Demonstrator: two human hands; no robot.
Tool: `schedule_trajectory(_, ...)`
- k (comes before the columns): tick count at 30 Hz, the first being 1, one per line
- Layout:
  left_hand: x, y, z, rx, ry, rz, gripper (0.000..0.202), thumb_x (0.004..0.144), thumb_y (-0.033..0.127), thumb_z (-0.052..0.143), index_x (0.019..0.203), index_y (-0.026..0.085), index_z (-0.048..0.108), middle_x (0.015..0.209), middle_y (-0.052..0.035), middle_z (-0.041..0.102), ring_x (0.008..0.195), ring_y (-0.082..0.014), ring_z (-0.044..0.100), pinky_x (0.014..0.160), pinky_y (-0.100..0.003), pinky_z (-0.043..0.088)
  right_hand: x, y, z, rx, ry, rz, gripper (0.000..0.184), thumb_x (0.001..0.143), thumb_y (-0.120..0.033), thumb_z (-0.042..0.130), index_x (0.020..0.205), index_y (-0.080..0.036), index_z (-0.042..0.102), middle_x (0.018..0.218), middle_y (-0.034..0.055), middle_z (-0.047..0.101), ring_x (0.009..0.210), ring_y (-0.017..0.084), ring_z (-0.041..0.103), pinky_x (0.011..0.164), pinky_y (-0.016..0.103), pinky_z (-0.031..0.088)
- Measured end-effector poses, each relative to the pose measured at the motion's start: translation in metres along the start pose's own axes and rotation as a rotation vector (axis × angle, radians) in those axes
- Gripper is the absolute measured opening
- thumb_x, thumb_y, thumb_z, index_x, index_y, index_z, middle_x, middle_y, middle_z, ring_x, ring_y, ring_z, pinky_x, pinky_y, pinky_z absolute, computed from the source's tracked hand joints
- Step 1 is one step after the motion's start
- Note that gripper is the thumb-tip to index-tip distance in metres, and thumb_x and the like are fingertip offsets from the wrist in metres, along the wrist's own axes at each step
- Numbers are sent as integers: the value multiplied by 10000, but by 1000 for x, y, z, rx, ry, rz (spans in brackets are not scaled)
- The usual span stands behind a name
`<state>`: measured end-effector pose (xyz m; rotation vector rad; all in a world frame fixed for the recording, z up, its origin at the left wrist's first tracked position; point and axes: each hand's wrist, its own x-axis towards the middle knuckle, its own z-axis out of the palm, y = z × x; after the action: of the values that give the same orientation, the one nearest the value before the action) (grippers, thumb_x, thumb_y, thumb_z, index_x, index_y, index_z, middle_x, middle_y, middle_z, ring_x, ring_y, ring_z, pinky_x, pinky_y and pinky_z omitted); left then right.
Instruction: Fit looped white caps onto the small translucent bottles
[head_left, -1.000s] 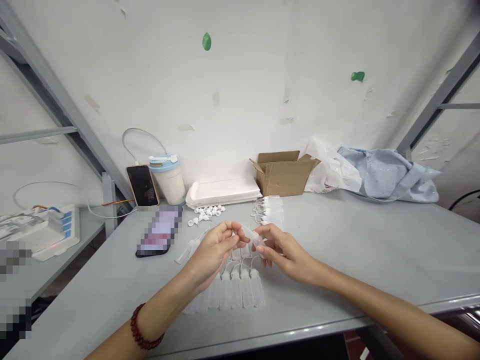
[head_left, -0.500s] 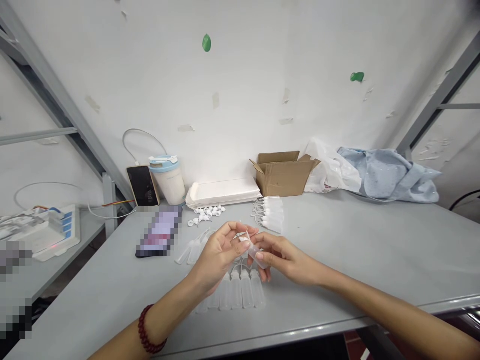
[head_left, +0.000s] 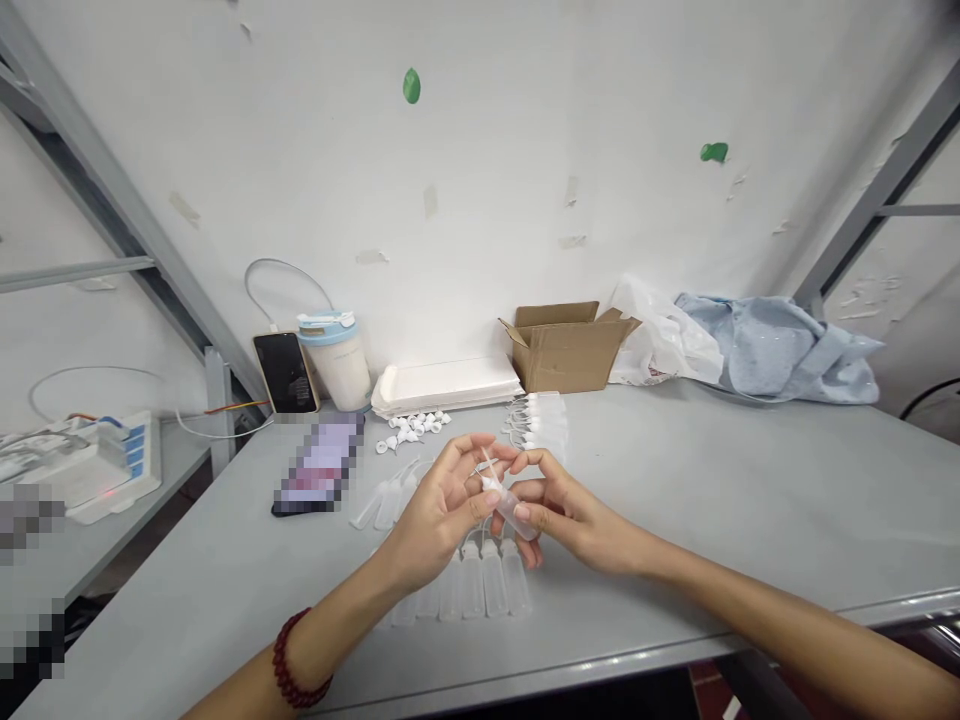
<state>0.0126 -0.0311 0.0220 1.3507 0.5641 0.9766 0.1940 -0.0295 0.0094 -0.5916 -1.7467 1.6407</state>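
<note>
A small translucent plastic squeeze bottle (head_left: 516, 513) is tilted between my hands, its thin white nozzle pointing up and left. My right hand (head_left: 574, 515) grips the bottle's body with thumb and fingers. At the neck, my left hand (head_left: 448, 500) pinches the white nozzle cap (head_left: 491, 485), its other fingers curled behind the thin tip. Below the hands lies a row of similar bottles (head_left: 472, 588), partly covered by my left hand. More nozzle bottles (head_left: 386, 500) lie left of my left hand, and another stack of them (head_left: 546, 412) is behind my right hand.
Loose white caps (head_left: 411, 430) lie in front of a white flat stack (head_left: 450, 382). Behind stand an open cardboard box (head_left: 566, 355), a white plastic bag (head_left: 660, 335) and a blue cloth (head_left: 772, 345). To the left are a lidded cup (head_left: 337, 365), an upright phone (head_left: 286, 372) and another phone (head_left: 321, 465).
My left fingers have shifted at the neck, so more of the nozzle shows. My right index finger has lifted toward the nozzle tip. The bottle stays in nearly the same place.
</note>
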Motion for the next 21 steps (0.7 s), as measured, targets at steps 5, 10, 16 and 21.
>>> schedule_trajectory(5,-1,-3,-4,-16,-44,-4,410,863,211,532,1225,281,352,1293,-101,431,777,-138,583,667,-294,460,2,5,-5,93,-11,16,291,890,-397,481,972,-235,254,851,13,620,504,70,544,539,260,435)
schedule_trajectory(10,-1,0,-3,32,14,-30,371,870,228,526,1214,262,392,1270,-96,491,1038,-213,554,879,-354,408,5,8,-10,160,-63,28,324,879,-408,500,983,-238,244,830,12,633,480,74,533,536,274,433)
schedule_trajectory(16,1,4,-1,158,134,-15,318,842,265,566,1133,201,454,1052,-76,595,1019,-203,552,885,-337,409,4,5,-9,184,-66,20,333,875,-400,512,998,-232,253,850,35,651,479,68,521,535,265,415)
schedule_trajectory(21,2,2,-2,281,222,-15,258,789,270,623,1006,170,524,848,-20,558,806,-150,566,773,-297,454,4,5,-9,205,-39,47,366,852,-423,540,980,-244,246,811,20,659,456,69,505,504,240,387)
